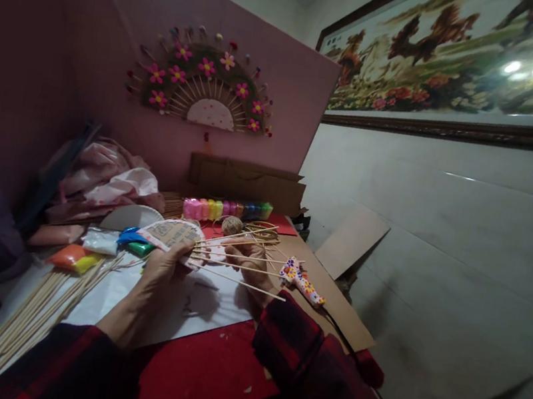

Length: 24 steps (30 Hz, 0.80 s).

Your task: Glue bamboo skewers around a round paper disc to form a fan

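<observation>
My left hand [160, 280] grips a rounded cardboard piece [167, 233] with a pale spotted cloth edge, the thumb on top of it. Several thin wooden sticks [260, 271] fan out from its right side. Behind these sticks, my right hand [249, 261] has its fingers pinched together near one stick; the sticks partly cover the fingertips. Just right of that hand lies a glue gun [301, 282] wrapped in white flower-patterned cloth, with a dark cord.
Bundled sticks [32, 317], packets of coloured clay [77, 259] and pink cloth [108, 178] lie at left. A twine ball [232, 225] and a row of coloured clay packs [224, 210] sit behind the hands. A flowered fan [212, 93] hangs on the pink board.
</observation>
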Tool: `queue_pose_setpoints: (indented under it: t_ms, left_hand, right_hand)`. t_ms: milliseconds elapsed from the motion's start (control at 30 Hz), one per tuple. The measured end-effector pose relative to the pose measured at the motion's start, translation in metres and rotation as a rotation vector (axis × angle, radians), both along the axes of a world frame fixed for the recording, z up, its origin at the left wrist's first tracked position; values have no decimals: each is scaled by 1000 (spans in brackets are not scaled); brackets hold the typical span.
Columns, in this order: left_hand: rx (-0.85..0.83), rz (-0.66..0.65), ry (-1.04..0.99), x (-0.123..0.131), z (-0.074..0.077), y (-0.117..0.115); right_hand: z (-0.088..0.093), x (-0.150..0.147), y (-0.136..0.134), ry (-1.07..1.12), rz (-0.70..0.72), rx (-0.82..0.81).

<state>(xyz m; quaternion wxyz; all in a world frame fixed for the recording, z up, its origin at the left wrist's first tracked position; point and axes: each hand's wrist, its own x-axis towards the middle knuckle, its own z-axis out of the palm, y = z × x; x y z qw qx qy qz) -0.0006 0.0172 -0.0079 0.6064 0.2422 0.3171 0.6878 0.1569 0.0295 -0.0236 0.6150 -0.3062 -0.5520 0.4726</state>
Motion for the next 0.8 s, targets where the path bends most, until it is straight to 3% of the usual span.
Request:
queue_pose_setpoints:
  t_ms: [500,800]
  left_hand:
    - [12,26,-38,-1,-1,3]
    - [11,-5,-17,-2,-4,6]
  right_hand:
    - [-1,0,-2,-31,-84,-45]
    - [-3,1,0,-41,-64,-56]
